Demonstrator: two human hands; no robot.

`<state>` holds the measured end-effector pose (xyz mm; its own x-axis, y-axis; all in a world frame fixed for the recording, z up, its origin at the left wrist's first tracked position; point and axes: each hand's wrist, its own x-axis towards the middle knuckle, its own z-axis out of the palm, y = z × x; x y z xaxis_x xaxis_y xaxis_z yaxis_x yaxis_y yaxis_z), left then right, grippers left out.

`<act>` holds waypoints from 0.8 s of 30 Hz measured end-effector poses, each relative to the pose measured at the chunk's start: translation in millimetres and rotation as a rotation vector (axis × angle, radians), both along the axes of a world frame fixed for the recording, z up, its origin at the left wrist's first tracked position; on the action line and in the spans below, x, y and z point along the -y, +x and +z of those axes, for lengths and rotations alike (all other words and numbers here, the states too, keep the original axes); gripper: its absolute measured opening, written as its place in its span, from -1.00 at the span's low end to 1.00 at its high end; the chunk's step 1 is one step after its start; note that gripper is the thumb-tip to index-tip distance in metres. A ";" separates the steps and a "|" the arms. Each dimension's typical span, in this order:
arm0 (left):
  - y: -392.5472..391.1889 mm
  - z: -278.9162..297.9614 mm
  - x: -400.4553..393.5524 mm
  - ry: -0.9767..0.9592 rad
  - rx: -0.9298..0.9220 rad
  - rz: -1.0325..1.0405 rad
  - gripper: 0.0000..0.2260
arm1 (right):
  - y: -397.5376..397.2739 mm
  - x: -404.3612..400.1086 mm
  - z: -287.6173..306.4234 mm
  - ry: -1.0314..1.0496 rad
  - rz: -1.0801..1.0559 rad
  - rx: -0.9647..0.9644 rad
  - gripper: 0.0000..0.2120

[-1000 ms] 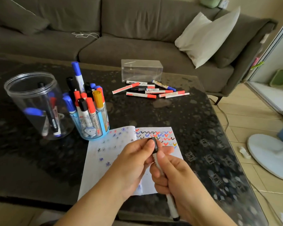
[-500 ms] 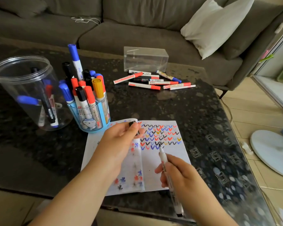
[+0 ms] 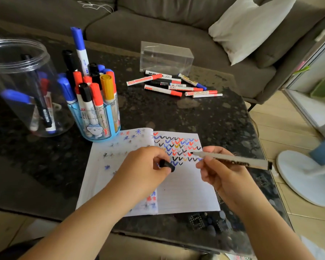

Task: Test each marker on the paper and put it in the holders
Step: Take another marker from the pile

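An open notebook (image 3: 186, 190) lies on the dark table, its right page covered with rows of coloured tick marks. My right hand (image 3: 221, 171) holds an uncapped white marker (image 3: 233, 159) nearly level, its black tip over the ticks. My left hand (image 3: 144, 167) rests on the notebook and pinches the black cap (image 3: 167, 164). A blue holder (image 3: 99, 119) packed with several markers stands left of the notebook. A clear round jar (image 3: 21, 85) at far left holds a few more. Several loose markers (image 3: 174, 85) lie further back on the table.
A clear plastic box (image 3: 165, 57) stands behind the loose markers. A grey sofa (image 3: 158, 25) with a white pillow (image 3: 250, 27) runs behind the table. A white fan base (image 3: 306, 177) sits on the floor at right, past the table's edge (image 3: 259, 139).
The cap came off the marker and stayed in my left hand. My right hand turned the marker from upright to nearly level, with its tip over the ticks. My view moved closer to the table.
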<state>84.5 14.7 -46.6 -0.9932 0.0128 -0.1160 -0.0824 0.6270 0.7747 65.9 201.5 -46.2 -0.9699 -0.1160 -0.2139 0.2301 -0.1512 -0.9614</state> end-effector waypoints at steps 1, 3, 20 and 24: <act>0.2 -1.0 -0.3 -0.048 -0.013 -0.034 -0.85 | -2.9 -0.4 -2.5 0.144 0.020 -0.062 -0.92; 0.5 -2.7 -1.1 -0.148 -0.042 -0.106 -0.83 | -9.2 -0.6 -9.5 0.397 0.030 -0.146 -0.89; -0.3 -16.5 -9.0 -0.435 -0.202 -0.245 -0.79 | -16.9 8.5 -48.1 0.546 -0.099 -0.374 -0.69; 0.3 -16.4 -9.2 -0.437 -0.202 -0.236 -0.79 | -17.8 8.1 -50.2 0.559 -0.078 -0.382 -0.70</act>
<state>84.8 23.9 -62.9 -0.9722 0.2319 0.0329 0.2237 0.8779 0.4233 48.1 193.4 -96.4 -0.9903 -0.0140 0.1379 -0.1325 0.3897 -0.9114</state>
